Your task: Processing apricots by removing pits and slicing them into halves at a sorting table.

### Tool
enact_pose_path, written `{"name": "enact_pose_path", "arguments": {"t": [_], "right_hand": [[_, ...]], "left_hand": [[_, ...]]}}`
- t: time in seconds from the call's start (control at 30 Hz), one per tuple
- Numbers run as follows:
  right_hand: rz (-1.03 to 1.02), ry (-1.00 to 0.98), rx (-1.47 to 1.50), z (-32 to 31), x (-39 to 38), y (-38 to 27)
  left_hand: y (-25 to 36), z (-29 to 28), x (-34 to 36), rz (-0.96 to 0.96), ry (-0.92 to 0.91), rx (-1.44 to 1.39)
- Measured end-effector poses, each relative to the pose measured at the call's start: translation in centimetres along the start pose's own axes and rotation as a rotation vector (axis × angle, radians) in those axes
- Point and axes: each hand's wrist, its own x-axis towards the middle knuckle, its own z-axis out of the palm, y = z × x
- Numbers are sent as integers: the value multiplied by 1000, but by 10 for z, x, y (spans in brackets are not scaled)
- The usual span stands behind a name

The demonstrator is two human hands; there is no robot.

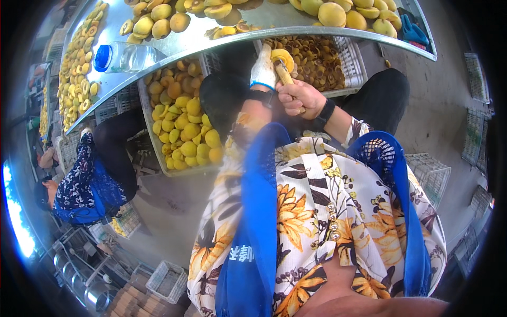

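Observation:
My left hand (263, 70), in a white glove with a blue cuff edge, grips a cut yellow peach (283, 55). My right hand (302, 99) is bare and wrapped round the wooden handle of a pitting tool (284, 74). The tool's working end meets the peach's cut face, and its exact shape is too small to tell. Just beyond both hands, under the table's edge, a white crate (353, 63) holds many small brownish-orange pieces, which look like pits or scraps. To the left, another crate (158, 153) is filled with yellow peaches.
Above my hands runs a metal table (195, 39) with peach halves (158, 24) heaped along it. A blue-capped water bottle (124, 57) lies on it, and a blue glove-like item (413, 30) sits at its right end. A co-worker (87, 179) sits at left. Another crate (429, 174) stands at right.

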Motion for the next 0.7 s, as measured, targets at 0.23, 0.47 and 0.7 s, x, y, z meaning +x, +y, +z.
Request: {"name": "enact_pose_path", "arguments": {"t": [0.23,0.47,0.7], "right_hand": [[-247,317,-429,-11,-2,-17],[-776,667,-1296,-28,16,-23],[-710,903,-1471,-16,11,-35]], "left_hand": [[-23,-39,10,-130,206,-207],[-2,8,-35,247,238,98],[-13,35,-60,461,222,612]]}}
